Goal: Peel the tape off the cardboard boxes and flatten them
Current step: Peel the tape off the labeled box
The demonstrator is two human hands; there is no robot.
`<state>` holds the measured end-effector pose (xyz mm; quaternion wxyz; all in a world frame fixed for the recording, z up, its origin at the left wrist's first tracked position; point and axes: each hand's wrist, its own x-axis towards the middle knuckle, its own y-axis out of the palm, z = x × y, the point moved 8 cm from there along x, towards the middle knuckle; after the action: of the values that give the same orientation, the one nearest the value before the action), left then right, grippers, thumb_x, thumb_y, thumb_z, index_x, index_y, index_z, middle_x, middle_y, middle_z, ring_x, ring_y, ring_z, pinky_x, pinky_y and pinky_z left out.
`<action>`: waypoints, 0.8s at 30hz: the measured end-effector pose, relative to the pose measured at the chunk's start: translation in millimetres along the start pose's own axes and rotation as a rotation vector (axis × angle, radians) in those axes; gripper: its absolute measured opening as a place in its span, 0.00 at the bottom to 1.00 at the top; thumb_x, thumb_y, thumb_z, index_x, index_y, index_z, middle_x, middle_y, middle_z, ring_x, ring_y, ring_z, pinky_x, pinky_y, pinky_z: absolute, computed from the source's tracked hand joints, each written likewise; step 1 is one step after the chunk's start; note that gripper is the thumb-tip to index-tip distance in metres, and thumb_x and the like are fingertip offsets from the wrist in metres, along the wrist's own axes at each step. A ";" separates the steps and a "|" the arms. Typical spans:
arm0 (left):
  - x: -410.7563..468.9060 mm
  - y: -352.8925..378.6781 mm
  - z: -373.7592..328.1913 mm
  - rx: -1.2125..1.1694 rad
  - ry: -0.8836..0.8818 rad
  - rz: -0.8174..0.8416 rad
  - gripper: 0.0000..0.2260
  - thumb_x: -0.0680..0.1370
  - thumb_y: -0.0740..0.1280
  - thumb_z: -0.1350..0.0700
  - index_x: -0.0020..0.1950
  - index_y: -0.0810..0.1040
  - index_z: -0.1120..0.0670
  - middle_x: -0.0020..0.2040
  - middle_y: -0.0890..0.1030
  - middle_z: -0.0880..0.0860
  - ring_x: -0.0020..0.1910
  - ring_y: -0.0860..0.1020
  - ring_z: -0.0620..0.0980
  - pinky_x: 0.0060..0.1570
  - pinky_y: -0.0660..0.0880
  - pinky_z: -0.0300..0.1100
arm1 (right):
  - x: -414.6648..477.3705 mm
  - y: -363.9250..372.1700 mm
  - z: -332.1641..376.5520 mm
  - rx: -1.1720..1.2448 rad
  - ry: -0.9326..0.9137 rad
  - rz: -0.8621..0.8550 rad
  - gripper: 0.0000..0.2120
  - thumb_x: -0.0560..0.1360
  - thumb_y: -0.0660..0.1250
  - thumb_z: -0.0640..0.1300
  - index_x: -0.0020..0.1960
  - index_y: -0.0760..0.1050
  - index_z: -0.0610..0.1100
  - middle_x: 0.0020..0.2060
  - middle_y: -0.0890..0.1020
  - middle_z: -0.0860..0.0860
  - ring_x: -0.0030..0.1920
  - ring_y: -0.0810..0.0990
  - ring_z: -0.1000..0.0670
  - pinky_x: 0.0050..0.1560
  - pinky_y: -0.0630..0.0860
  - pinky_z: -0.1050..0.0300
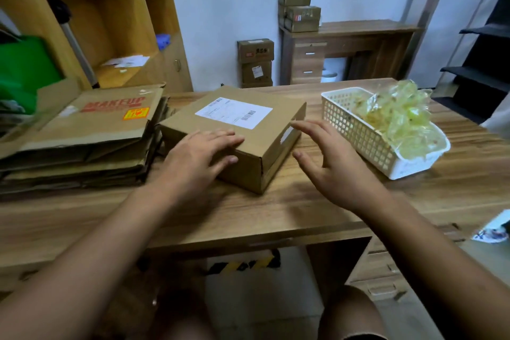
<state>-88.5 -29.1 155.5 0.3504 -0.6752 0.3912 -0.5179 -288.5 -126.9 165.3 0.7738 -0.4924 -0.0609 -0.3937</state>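
A closed cardboard box (234, 132) sits on the wooden table (303, 210), right in front of the person. The left hand (201, 154) lies flat on the near top corner of the box, fingers spread and holding nothing. The right hand (331, 157) is just to the right of the box, open with fingers apart, and it seems to float a little above the table without touching the box. A white label (234, 112) is stuck on top of the box, just past the left hand. A strip of pale tape (287, 135) may run over the box's right edge, but it is blurry. Left of the left hand is a pile of flat boxes (82, 141). Right of the right hand is a white basket (380, 135) full of crumpled used tape (397, 116).
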 end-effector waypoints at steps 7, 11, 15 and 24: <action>-6.2 -4.8 -34.4 0.075 0.062 -0.127 0.19 0.75 0.69 0.39 0.63 0.82 0.44 0.60 0.82 0.45 0.60 0.76 0.48 0.55 0.69 0.41 | -20.1 51.7 -22.2 0.335 0.209 0.041 0.36 0.76 0.74 0.40 0.79 0.61 0.45 0.73 0.68 0.49 0.73 0.70 0.53 0.71 0.72 0.46; -7.6 -3.4 -46.5 0.107 0.089 -0.153 0.20 0.74 0.66 0.35 0.59 0.83 0.43 0.51 0.80 0.47 0.52 0.74 0.49 0.44 0.65 0.40 | -28.2 56.3 -37.3 0.457 0.292 0.017 0.37 0.76 0.74 0.38 0.79 0.61 0.45 0.74 0.70 0.48 0.72 0.72 0.50 0.70 0.74 0.47; -4.5 -1.8 -46.4 0.051 0.072 -0.100 0.19 0.75 0.65 0.35 0.61 0.81 0.42 0.51 0.76 0.47 0.52 0.71 0.49 0.46 0.69 0.44 | -34.8 55.3 -45.5 0.507 0.306 0.024 0.29 0.77 0.72 0.37 0.76 0.68 0.43 0.69 0.77 0.50 0.69 0.76 0.52 0.69 0.75 0.54; -6.1 3.1 -21.2 -0.015 0.021 0.170 0.22 0.79 0.59 0.37 0.73 0.70 0.36 0.73 0.68 0.39 0.72 0.63 0.41 0.64 0.65 0.43 | -36.7 55.4 -49.7 0.533 0.304 0.106 0.28 0.80 0.67 0.33 0.78 0.67 0.44 0.66 0.76 0.64 0.66 0.75 0.65 0.65 0.71 0.70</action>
<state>-110.6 -26.5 154.9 0.3840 -0.6365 0.4548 -0.4905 -291.1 -135.6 82.8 0.8953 -0.2103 -0.0197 -0.3922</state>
